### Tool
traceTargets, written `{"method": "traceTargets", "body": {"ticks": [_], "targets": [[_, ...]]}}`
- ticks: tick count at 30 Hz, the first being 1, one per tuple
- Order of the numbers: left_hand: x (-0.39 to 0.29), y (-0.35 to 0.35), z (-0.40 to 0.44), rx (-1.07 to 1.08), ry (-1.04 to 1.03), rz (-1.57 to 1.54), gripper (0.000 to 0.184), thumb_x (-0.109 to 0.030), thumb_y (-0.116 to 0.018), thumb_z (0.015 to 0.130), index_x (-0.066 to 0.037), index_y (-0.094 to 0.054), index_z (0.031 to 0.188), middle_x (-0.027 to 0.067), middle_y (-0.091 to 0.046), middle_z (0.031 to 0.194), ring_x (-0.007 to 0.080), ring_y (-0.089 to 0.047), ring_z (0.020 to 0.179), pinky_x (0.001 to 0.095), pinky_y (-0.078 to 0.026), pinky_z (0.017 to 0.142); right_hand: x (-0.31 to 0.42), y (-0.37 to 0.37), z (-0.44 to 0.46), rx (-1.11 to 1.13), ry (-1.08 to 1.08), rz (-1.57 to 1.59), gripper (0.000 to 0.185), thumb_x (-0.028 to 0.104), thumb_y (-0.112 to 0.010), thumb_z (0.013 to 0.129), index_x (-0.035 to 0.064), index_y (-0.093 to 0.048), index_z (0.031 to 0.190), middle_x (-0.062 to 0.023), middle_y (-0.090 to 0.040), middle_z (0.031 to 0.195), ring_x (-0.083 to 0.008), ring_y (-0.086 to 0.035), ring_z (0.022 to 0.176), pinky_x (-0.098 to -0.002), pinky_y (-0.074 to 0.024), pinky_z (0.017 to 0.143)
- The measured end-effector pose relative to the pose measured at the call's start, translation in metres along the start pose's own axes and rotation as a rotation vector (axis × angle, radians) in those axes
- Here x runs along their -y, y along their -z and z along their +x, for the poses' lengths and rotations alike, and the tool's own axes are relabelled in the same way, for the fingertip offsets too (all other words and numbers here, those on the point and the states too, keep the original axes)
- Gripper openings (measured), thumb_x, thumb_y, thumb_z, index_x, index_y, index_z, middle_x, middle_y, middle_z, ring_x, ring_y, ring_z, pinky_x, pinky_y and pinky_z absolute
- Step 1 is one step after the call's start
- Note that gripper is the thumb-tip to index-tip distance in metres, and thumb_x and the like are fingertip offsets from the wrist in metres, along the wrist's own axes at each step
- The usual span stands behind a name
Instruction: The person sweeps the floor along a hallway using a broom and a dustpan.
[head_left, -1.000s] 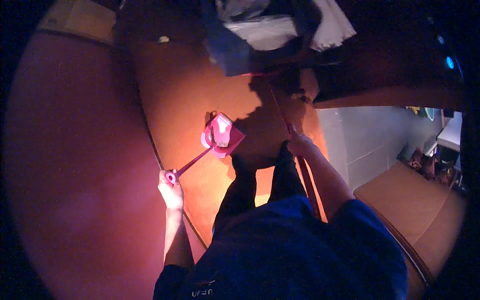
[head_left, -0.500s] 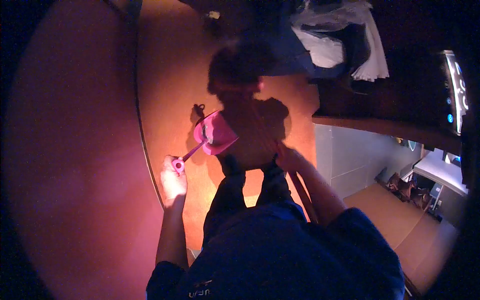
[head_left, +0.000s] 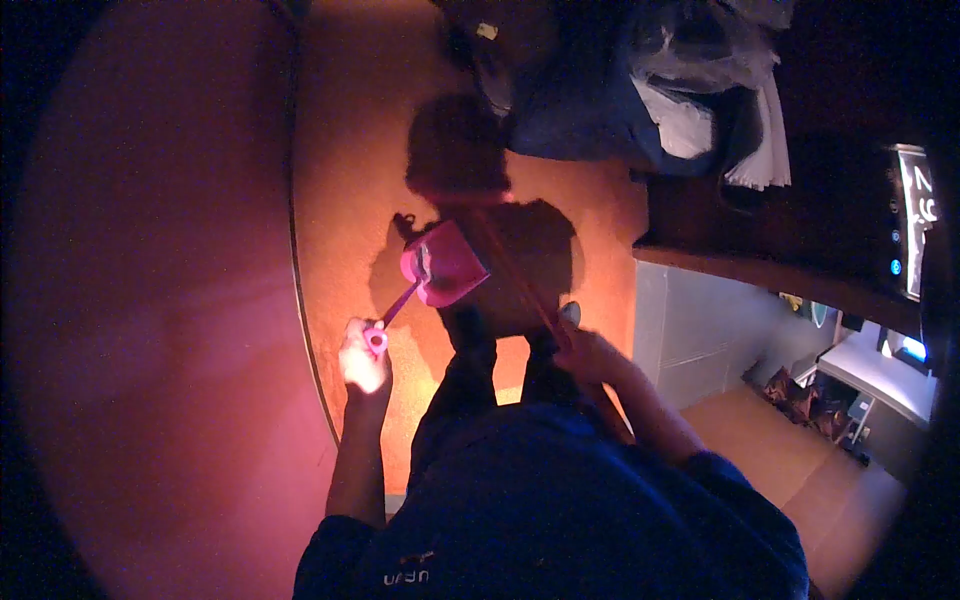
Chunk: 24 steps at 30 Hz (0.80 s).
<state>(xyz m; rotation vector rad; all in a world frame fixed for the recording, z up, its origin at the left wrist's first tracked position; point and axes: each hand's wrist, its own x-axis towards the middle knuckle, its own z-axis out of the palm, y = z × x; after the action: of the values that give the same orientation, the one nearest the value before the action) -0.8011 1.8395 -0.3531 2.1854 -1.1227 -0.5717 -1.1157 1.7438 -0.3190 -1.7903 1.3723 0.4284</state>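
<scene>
Over orange floor (head_left: 345, 160), the outstretched left hand (head_left: 363, 360) grips a pink dustpan (head_left: 462, 268), the right hand (head_left: 587, 353) a stick (head_left: 537, 297).

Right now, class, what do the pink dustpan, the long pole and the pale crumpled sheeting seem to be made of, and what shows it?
Pink dustpan: probably moulded plastic, smooth, given its even colour and clean edges.
Long pole: straight and slim, but too dim to tell wood, metal or plastic.
Pale crumpled sheeting: likely thin plastic film, judging by its creases and pale sheen.
</scene>
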Motion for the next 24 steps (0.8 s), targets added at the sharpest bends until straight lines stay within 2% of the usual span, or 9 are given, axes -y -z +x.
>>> {"method": "traceTargets", "body": {"ticks": [1, 7, 10, 12, 14, 19, 21, 22, 24], "targets": [[0.007, 0.006, -0.003, -0.048, -0.032, -0.046, 0.011, -0.009, -0.059, 0.077, -0.004, -0.05, 0.075, 0.0142, -0.057, 0.067, 0.0251, -0.058, 0.06, 0.0311, -0.044, 0.053, -0.014, -0.003, 0.031, -0.083, 0.067, -0.142, 0.039, 0.023, -0.057, 0.073, 0.0049, -0.046, 0.105, -0.0196, -0.058, 0.071, -0.0341, -0.059, 0.071, -0.0424, -0.0471, 0.063], [0.042, 0.041, -0.027, -0.164, 0.158, 0.005, 0.017, -0.011, -0.06, 0.08, -0.003, -0.047, 0.074, 0.0049, -0.043, 0.056, 0.0108, -0.038, 0.053, 0.0243, -0.038, 0.05, -0.049, -0.063, 0.097, -0.001, 0.051, -0.212, 0.055, 0.027, -0.055, 0.075, 0.005, -0.034, 0.12, -0.0204, -0.057, 0.087, -0.0334, -0.057, 0.073, -0.0412, -0.0471, 0.063], [0.061, 0.036, -0.031, -0.169, 0.225, -0.039, 0.021, -0.017, -0.061, 0.079, -0.003, -0.047, 0.074, 0.0081, -0.049, 0.059, 0.0124, -0.045, 0.054, 0.0263, -0.041, 0.052, -0.098, -0.148, 0.042, 0.035, 0.252, -0.1, 0.063, 0.029, -0.054, 0.075, 0.005, -0.028, 0.127, -0.0208, -0.056, 0.095, -0.0331, -0.056, 0.074, -0.0405, -0.0471, 0.063], [0.081, 0.033, -0.033, -0.147, 0.276, -0.005, 0.022, -0.018, -0.062, 0.079, -0.003, -0.047, 0.075, 0.0112, -0.053, 0.061, 0.0151, -0.049, 0.054, 0.0286, -0.043, 0.053, 0.001, -0.082, -0.017, 0.3, -0.022, -0.005, 0.063, 0.022, -0.052, 0.073, 0.005, -0.026, 0.128, -0.0227, -0.055, 0.096, -0.0348, -0.056, 0.079, -0.0432, -0.0458, 0.066], [0.083, 0.034, -0.03, -0.129, 0.232, 0.076, 0.021, -0.018, -0.061, 0.079, -0.003, -0.046, 0.075, 0.0137, -0.054, 0.062, 0.0183, -0.053, 0.054, 0.0301, -0.044, 0.053, 0.041, -0.051, -0.047, 0.369, -0.071, 0.059, 0.065, 0.015, -0.05, 0.07, 0.005, -0.024, 0.129, -0.0247, -0.055, 0.098, -0.0366, -0.056, 0.084, -0.0458, -0.0446, 0.069], [0.069, 0.03, -0.019, -0.076, 0.244, -0.052, 0.012, -0.009, -0.058, 0.078, -0.002, -0.048, 0.077, 0.0154, -0.057, 0.067, 0.0199, -0.058, 0.06, 0.0301, -0.045, 0.055, 0.009, -0.042, 0.007, 0.075, 0.088, -0.089, 0.057, 0.017, -0.046, 0.077, 0.0012, -0.025, 0.127, -0.0269, -0.054, 0.098, -0.0396, -0.056, 0.082, -0.0493, -0.0452, 0.068], [0.074, 0.028, -0.022, -0.098, 0.208, -0.037, 0.012, -0.01, -0.058, 0.078, -0.002, -0.048, 0.076, 0.0149, -0.058, 0.068, 0.0212, -0.059, 0.061, 0.0302, -0.045, 0.056, -0.014, -0.024, 0.054, 0.028, -0.042, -0.1, 0.061, 0.017, -0.051, 0.075, 0.0041, -0.024, 0.128, -0.0257, -0.056, 0.092, -0.0354, -0.059, 0.073, -0.0445, -0.047, 0.058], [0.071, 0.029, -0.019, -0.086, 0.201, -0.005, 0.012, -0.01, -0.058, 0.078, -0.003, -0.048, 0.076, 0.0145, -0.058, 0.068, 0.0218, -0.059, 0.061, 0.0301, -0.045, 0.055, -0.01, -0.014, 0.07, 0.037, -0.303, -0.011, 0.064, 0.016, -0.054, 0.073, 0.008, -0.023, 0.128, -0.0247, -0.058, 0.088, -0.03, -0.061, 0.066, -0.04, -0.0479, 0.049], [0.069, 0.036, -0.018, -0.078, 0.213, -0.084, 0.013, -0.012, -0.059, 0.077, -0.004, -0.049, 0.076, 0.0133, -0.058, 0.067, 0.0233, -0.059, 0.06, 0.0308, -0.045, 0.054, 0.003, -0.023, 0.073, 0.022, -0.279, -0.181, 0.064, 0.014, -0.054, 0.072, 0.0077, -0.023, 0.129, -0.0249, -0.058, 0.085, -0.0309, -0.061, 0.067, -0.0404, -0.0481, 0.051]]}}
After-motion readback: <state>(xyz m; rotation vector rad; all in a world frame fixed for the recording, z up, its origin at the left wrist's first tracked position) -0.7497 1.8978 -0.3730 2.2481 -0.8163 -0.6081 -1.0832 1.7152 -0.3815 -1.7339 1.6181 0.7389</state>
